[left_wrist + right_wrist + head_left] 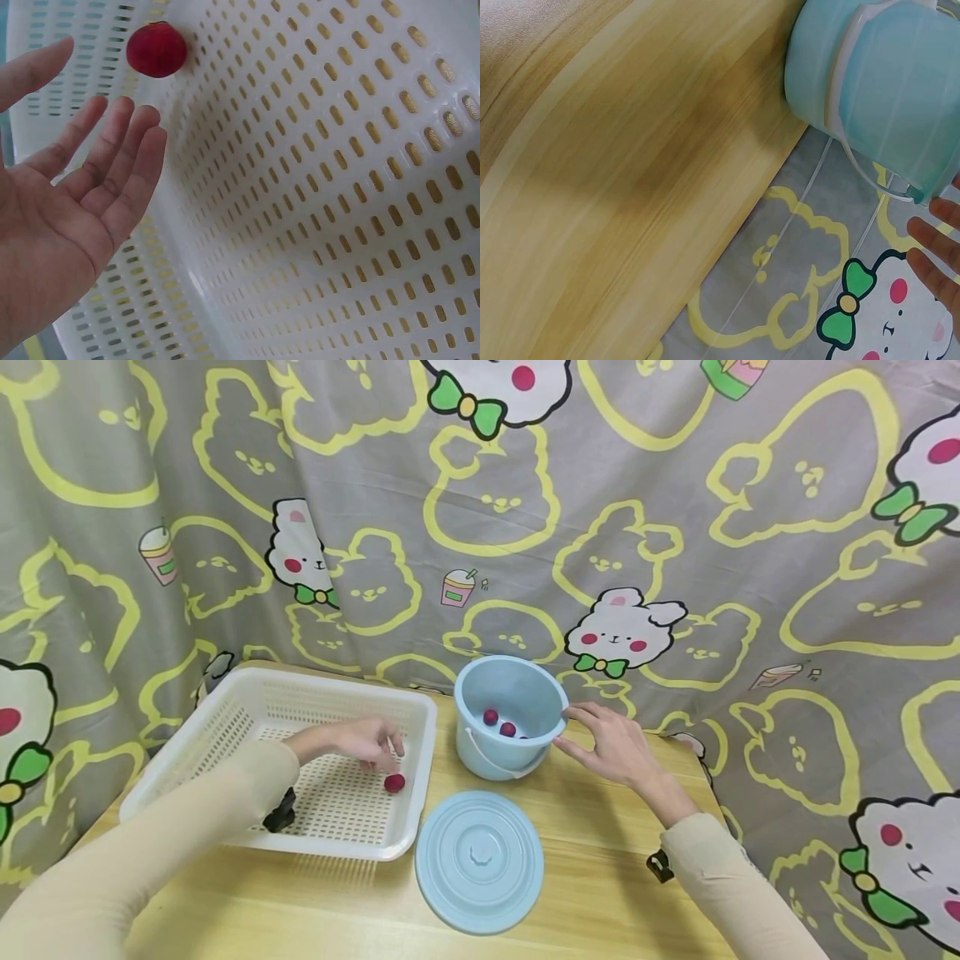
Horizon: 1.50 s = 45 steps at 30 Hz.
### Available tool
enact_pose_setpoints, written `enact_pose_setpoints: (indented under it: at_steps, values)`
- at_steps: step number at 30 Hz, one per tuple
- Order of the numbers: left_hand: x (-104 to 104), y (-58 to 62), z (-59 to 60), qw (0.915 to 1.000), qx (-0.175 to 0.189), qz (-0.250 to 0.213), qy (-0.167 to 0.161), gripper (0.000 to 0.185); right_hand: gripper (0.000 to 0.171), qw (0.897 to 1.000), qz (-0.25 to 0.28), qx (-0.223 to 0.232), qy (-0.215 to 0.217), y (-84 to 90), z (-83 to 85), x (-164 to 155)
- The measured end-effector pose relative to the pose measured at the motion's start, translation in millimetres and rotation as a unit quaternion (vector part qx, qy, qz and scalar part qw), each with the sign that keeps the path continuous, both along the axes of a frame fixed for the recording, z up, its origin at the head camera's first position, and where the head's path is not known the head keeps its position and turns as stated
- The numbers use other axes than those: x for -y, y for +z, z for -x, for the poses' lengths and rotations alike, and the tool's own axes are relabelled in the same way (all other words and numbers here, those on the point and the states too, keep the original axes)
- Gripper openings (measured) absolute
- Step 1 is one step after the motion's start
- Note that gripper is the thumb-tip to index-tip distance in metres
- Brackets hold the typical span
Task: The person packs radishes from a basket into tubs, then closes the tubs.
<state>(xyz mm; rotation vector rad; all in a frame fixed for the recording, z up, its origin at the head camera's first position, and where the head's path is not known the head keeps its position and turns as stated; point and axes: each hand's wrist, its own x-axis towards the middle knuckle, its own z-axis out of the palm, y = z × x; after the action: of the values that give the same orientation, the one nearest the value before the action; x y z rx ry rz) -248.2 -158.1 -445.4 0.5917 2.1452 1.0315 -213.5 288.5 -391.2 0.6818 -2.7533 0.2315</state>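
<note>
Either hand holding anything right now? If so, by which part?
Nothing is gripped. The left hand is open in the white basket, just short of the red fruit. The right hand has straight fingers at the blue bucket rim, not curled round it.

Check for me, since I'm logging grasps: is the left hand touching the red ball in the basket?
Apart. The left wrist view shows basket mesh between the left hand and red ball.

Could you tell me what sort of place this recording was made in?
Probably a makeshift home setup rather than a kitchen: a small wooden table stands before a cartoon-rabbit curtain, bearing only a white basket, a blue bucket and its lid.
</note>
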Motion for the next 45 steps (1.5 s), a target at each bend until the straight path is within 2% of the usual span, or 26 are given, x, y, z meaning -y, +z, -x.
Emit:
enact_pose_setpoints:
  at_steps: [5,11,19,45]
  values:
    - [-2.6,-2.8,0.2,0.9998,0.003,0.019,-0.001,0.044,0.057,1.000,-0.003,0.001,-0.001,0.1,0.5,-0.3]
    - [-6.0,-7.7,1.0,0.9982,-0.017,0.058,-0.001,0.041,0.058,1.000,-0.004,0.001,-0.002,-0.1,0.8,-0.6]
    - [-8.4,-13.2,2.1,0.9967,-0.025,0.077,-0.001,0.036,0.057,1.000,-0.004,0.001,0.000,0.7,0.3,0.2]
    - [-11.5,-19.6,-1.5,0.9969,-0.001,0.079,-0.004,0.017,0.057,1.000,-0.002,-0.004,0.000,-0.2,0.0,0.1]
